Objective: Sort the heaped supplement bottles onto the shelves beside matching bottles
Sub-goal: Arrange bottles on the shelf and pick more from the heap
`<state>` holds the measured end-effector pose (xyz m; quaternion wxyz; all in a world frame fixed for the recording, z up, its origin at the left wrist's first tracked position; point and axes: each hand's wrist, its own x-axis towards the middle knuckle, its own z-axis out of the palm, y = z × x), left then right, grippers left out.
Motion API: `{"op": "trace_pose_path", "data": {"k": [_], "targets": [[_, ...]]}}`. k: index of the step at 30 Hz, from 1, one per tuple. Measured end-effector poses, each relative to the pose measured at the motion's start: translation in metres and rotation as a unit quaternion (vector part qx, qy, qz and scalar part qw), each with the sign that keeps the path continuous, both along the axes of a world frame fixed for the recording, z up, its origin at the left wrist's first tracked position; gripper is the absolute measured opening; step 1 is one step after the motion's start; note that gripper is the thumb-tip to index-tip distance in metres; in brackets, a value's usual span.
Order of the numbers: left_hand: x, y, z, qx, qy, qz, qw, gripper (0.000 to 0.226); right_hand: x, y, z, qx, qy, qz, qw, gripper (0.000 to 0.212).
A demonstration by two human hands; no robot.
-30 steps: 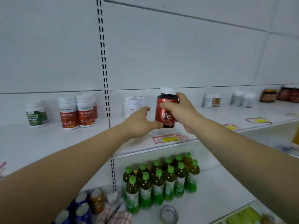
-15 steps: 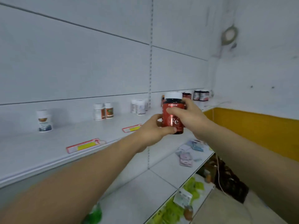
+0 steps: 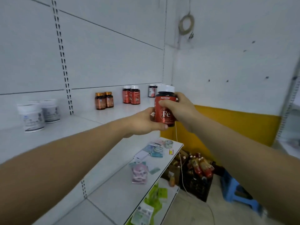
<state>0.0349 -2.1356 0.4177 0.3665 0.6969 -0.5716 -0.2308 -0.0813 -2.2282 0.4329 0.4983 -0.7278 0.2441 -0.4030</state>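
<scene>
I hold a red Fe bottle (image 3: 165, 109) with a white cap upright in front of the upper shelf (image 3: 100, 118). My right hand (image 3: 180, 109) grips its right side and front. My left hand (image 3: 146, 121) grips it from the left and below, thumb under its base. Two matching red Fe bottles (image 3: 131, 96) stand at the back of the shelf, left of and beyond the held one. Two amber bottles (image 3: 103, 100) stand further left, and white tubs (image 3: 39, 113) at the far left. A dark bottle (image 3: 151, 90) is partly hidden behind the held cap.
The lower shelf (image 3: 123, 189) carries several small packets (image 3: 140, 173). A black crate of red drink bottles (image 3: 197, 174) and a blue stool (image 3: 238, 192) stand on the floor at the right. The wall corner closes the shelf's right end.
The view has swung right along the shelf with the bottle still in both hands. The matching red Fe bottles and amber bottles now show close behind it.
</scene>
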Motion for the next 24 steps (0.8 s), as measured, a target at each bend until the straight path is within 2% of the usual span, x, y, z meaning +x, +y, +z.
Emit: {"op": "trace_pose_path", "data": {"k": [3,7,12,15,17,21,24], "targets": [[0.047,-0.059,0.005,0.027,-0.069,0.018,0.997,0.075,0.045,-0.063,0.0,-0.007,0.005,0.024,1.0,0.044],[0.106,-0.126,0.012,0.075,-0.14,0.105,0.982,0.085,0.105,-0.138,0.004,-0.014,0.031,0.058,0.998,0.048],[0.157,-0.187,0.007,0.166,-0.217,0.197,0.942,0.077,0.174,-0.223,0.004,-0.02,0.044,0.096,0.994,0.048],[0.176,-0.221,-0.002,0.244,-0.229,0.245,0.91,0.082,0.219,-0.275,-0.007,-0.011,0.053,0.127,0.99,0.056],[0.185,-0.243,-0.01,0.276,-0.229,0.28,0.89,0.086,0.243,-0.304,-0.014,-0.016,0.061,0.159,0.985,0.054],[0.195,-0.281,-0.018,0.297,-0.199,0.352,0.865,0.089,0.274,-0.352,-0.021,-0.026,0.056,0.223,0.973,0.059],[0.195,-0.303,-0.022,0.323,-0.201,0.41,0.829,0.089,0.293,-0.383,-0.019,-0.036,0.073,0.276,0.958,0.063]]}}
